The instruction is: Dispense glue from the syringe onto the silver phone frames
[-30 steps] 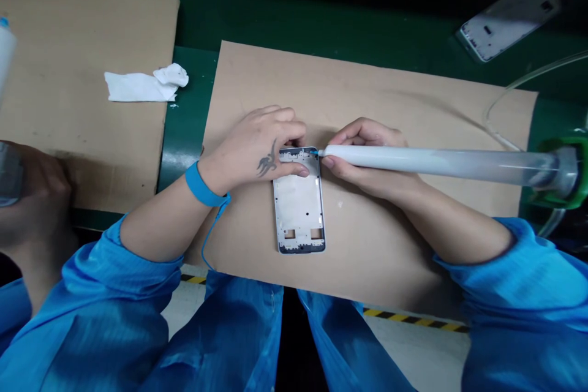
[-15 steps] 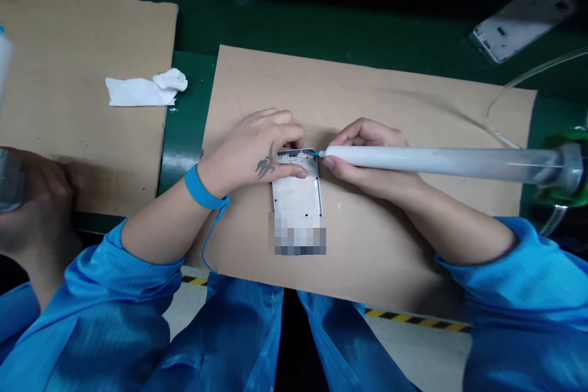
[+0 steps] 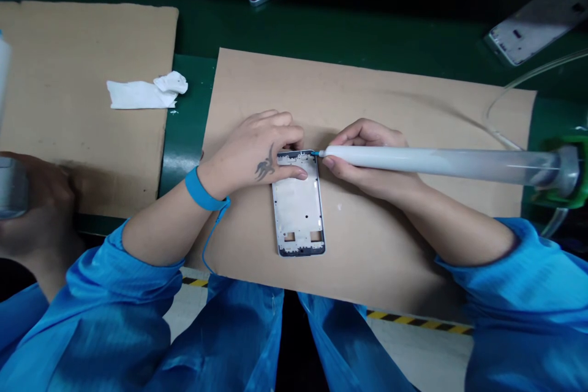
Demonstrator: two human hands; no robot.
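My left-hand guy here: the left hand (image 3: 257,156) is pinning a bare metal phone mid-frame (image 3: 298,208) on a cardboard sheet (image 3: 390,257), thumb lying across its top end, while right-hand fingers (image 3: 333,162) are pinching a fat white-filled syringe (image 3: 436,159) at the frame's corner. Can't tell if its thin blue tip (image 3: 315,152) is touching.

One head-worn camera — facing forward and down, close above the left hand (image 3: 250,156) and right hand (image 3: 367,159) — takes in the cardboard sheet (image 3: 376,257) and green workbench (image 3: 321,30).
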